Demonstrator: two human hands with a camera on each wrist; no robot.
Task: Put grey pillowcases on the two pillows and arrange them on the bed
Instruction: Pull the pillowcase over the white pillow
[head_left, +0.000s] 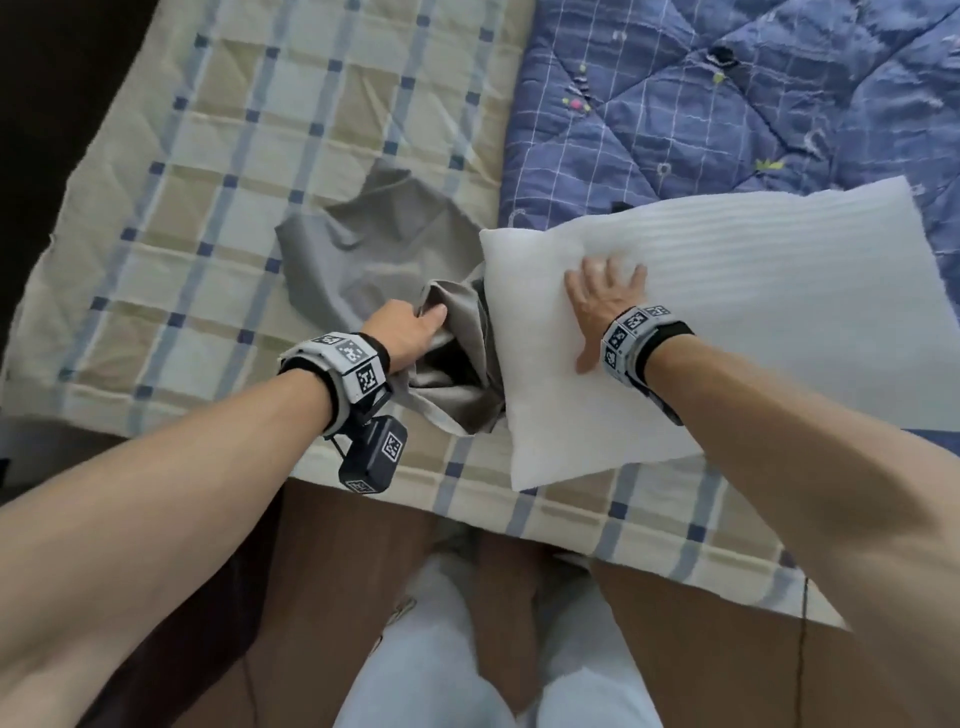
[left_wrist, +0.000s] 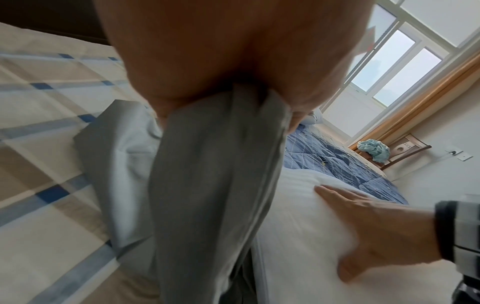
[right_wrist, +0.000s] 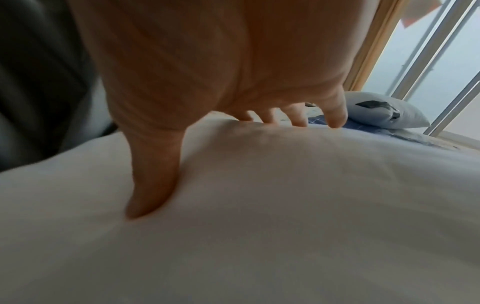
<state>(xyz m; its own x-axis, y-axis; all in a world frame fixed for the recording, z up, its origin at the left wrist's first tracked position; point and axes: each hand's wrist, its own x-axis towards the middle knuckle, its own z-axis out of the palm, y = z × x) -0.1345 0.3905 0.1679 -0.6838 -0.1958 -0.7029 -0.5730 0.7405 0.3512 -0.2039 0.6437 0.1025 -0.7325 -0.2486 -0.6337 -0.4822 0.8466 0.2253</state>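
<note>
Here, left hand (head_left: 410, 332) gripping grey pillowcase (head_left: 384, 260), right hand (head_left: 602, 301) flat on white pillow (head_left: 753, 322), second pillow (right_wrist: 384, 112) only in right wrist view

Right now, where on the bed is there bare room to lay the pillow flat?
Bare checked sheet lies left of and beyond the grey pillowcase, up to the blue quilt. Crowded: the near edge, where the left hand grips the pillowcase beside the white pillow under the right hand.

no readable text, only square coded markers on the wrist bands (head_left: 353, 358)
</note>
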